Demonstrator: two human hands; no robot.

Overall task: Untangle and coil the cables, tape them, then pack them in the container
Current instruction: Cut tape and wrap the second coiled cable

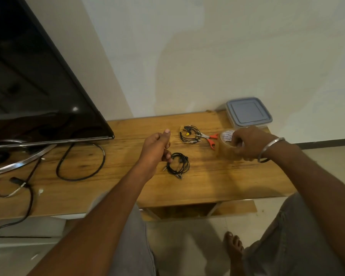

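On bench point(207, 180), left hand point(157, 148) fingers curled, pinching left edge of coiled black cable point(178, 165). Rightward, slightly farther, right hand point(247, 144) grasps tape roll point(226, 148); tape must travel left to coil.

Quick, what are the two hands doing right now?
Left hand: fingers curled beside the coiled black cable; cannot tell if it holds anything.
Right hand: grips the tape roll.
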